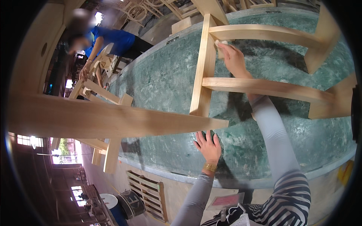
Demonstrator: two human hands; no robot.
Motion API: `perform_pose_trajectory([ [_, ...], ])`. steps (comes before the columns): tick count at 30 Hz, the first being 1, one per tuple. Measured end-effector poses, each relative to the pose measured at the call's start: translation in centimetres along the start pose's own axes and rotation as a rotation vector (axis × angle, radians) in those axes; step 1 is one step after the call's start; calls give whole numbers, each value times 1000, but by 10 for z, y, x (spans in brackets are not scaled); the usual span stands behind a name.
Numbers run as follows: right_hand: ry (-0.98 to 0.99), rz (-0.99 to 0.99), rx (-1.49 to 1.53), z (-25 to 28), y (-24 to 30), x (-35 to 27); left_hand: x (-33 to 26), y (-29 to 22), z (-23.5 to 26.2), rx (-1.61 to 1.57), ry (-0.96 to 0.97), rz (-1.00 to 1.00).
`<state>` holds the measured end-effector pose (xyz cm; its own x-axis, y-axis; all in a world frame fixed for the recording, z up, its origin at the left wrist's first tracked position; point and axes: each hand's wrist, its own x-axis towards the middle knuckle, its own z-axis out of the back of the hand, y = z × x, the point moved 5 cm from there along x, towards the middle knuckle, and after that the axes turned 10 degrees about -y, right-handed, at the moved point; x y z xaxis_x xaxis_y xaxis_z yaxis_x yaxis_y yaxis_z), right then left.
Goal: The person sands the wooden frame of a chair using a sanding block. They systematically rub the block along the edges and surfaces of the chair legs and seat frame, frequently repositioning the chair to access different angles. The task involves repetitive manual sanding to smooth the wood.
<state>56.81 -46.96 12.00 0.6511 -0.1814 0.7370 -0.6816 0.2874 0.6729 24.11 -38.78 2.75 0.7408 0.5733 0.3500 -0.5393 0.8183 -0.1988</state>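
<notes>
A pale wooden chair frame [203, 64] lies on a green worktable [162, 86], with two curved crosspieces [264, 84] running off to the right. My right hand [234, 60] reaches past the nearer crosspiece. Its fingers are closed on a small whitish pad [220, 49], pressed against the frame near the joint with the farther crosspiece; whether it is cloth or sandpaper I cannot tell. A long tapered wooden leg [124, 118] crosses the view from the left. At its lower edge, close to the narrow end, my left hand [209, 148] has its fingers spread and holds nothing.
Across the table at the left, a person in a blue shirt [113, 39] handles another wooden frame [102, 92]. More wooden parts [151, 9] are piled behind. On the floor at the lower left are a slatted pallet [149, 194] and a dark drum [130, 203].
</notes>
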Motion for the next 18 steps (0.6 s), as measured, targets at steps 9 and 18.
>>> perform_pose_trajectory([
  [9, -149, 86, 94, -19, 8, 14, -1, -1, -2, 25, 36, 8],
  [18, 10, -1099, 624, -48, -43, -32, -4, 9, 4, 58, 6, 11],
])
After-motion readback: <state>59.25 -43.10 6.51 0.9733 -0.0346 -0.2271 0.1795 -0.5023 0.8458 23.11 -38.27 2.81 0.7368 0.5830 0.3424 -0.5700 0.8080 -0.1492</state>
